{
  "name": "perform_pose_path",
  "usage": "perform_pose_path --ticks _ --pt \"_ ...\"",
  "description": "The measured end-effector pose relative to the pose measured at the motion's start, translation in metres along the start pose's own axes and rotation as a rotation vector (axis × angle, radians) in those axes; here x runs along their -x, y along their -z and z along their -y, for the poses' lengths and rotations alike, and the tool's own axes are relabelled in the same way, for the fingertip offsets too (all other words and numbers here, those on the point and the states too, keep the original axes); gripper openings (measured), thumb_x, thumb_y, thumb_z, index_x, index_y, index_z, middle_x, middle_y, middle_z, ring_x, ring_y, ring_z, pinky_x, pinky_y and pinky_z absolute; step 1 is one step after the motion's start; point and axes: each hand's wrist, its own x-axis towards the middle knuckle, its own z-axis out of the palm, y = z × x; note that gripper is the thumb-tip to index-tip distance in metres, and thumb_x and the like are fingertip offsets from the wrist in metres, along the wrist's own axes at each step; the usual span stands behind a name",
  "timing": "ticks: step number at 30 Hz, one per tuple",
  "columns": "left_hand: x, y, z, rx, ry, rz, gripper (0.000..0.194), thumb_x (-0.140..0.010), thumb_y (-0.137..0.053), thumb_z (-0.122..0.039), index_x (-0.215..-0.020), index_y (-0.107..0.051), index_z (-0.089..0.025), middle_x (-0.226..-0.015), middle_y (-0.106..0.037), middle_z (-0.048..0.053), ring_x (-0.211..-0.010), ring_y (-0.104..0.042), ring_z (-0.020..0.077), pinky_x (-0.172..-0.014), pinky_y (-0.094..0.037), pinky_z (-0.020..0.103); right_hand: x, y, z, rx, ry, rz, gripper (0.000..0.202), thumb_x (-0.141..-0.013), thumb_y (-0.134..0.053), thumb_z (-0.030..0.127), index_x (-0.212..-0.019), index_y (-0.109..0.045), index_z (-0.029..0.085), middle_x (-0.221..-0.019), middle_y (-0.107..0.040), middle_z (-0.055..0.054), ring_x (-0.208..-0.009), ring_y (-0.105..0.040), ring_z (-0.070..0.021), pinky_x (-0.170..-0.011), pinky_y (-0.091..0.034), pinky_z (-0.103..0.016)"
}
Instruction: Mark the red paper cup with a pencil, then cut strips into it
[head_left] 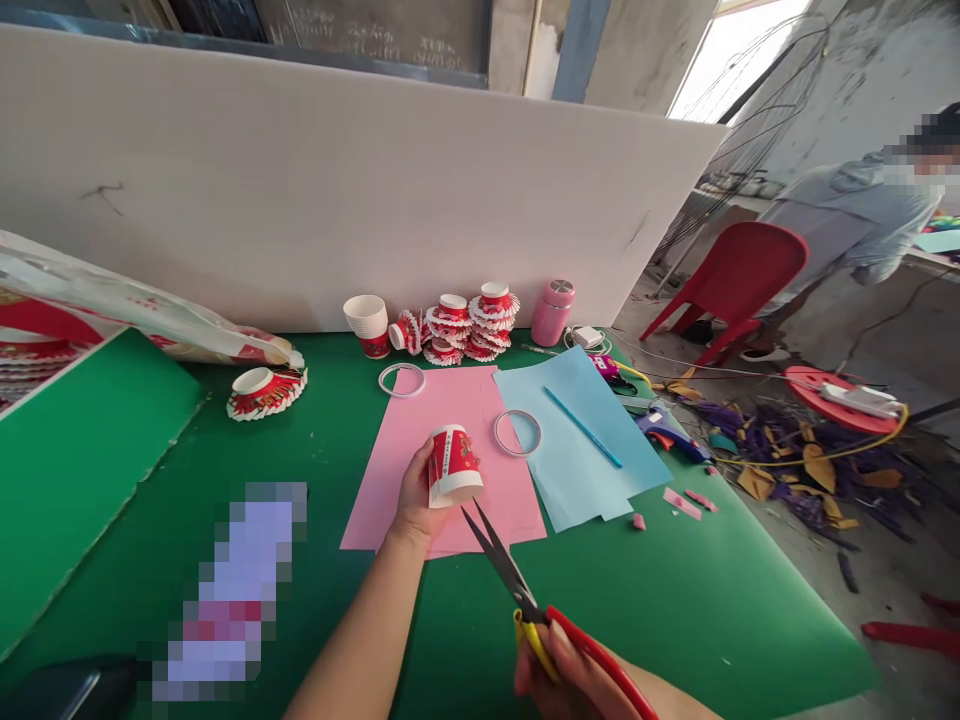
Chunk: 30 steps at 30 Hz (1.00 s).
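My left hand (pixel 417 490) is wrapped round a red and white paper cup (pixel 456 465), tilted over the pink paper (pixel 375 500). In my right hand (pixel 559 670) is a pair of scissors (pixel 517 585) with red and yellow handles. The blades are parted a little and their tips point up toward the cup's rim, apart from it. Light blue paper (pixel 577 480) overlaps the pink sheet on the right, with a blue pencil-like stick (pixel 581 427) on top. Two rolls of tape (pixel 517 433) lie on and beside the papers.
Stacked paper cups (pixel 366 318) and several fringed cut cups (pixel 491 325) stand by the white board (pixel 337 200), next to a pink bottle (pixel 553 312). A glue gun (pixel 671 437) lies at the right edge. Another fringed cup (pixel 266 392) sits left. A person (pixel 832 220) stands beyond a red chair (pixel 731 285).
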Motion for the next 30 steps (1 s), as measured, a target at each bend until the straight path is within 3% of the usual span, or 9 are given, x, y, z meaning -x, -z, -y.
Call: perform_pose_path --ticks 3,8,20,30 --pt "0.000 0.001 0.001 -0.037 0.002 -0.006 0.029 -0.078 -0.057 -0.032 -0.093 -0.067 -0.010 -0.080 -0.072 0.011 -0.067 -0.069 0.0236 -0.062 -0.054 0.035 -0.005 0.001 -0.010 -0.009 -0.017 0.065 0.069 -0.078 -0.040 0.079 -0.089 -0.061 0.014 -0.061 -0.040 0.004 -0.051 -0.031 -0.0071 -0.049 -0.020 -0.022" --pt "0.000 0.002 0.003 -0.088 -0.002 0.041 0.029 -0.076 -0.061 -0.033 -0.095 -0.064 -0.011 -0.082 -0.072 0.010 -0.070 -0.069 0.0242 -0.066 -0.054 0.038 -0.012 -0.002 -0.020 -0.118 -0.037 0.064 0.068 -0.078 -0.039 0.079 -0.093 -0.058 0.016 -0.062 -0.039 0.005 -0.048 -0.030 -0.0057 -0.044 -0.020 -0.020" --pt "0.002 0.003 0.010 -0.259 -0.084 0.087 0.032 -0.071 -0.069 -0.039 -0.091 -0.058 -0.016 -0.082 -0.068 0.005 -0.071 -0.065 0.0208 -0.068 -0.052 0.036 -0.033 -0.019 -0.005 -0.074 -0.005 -0.003 0.076 -0.064 -0.043 0.089 -0.086 -0.052 0.017 -0.058 -0.038 0.008 -0.045 -0.033 -0.0054 -0.045 -0.028 -0.022" --pt "-0.001 0.006 0.012 -0.355 -0.144 0.132 0.026 -0.072 -0.068 -0.038 -0.086 -0.055 -0.019 -0.080 -0.065 0.001 -0.071 -0.062 0.0173 -0.066 -0.049 0.032 -0.039 -0.026 -0.002 -0.075 0.011 -0.033 0.078 -0.061 -0.043 0.090 -0.088 -0.051 0.017 -0.058 -0.036 0.008 -0.045 -0.032 -0.0061 -0.045 -0.029 -0.022"
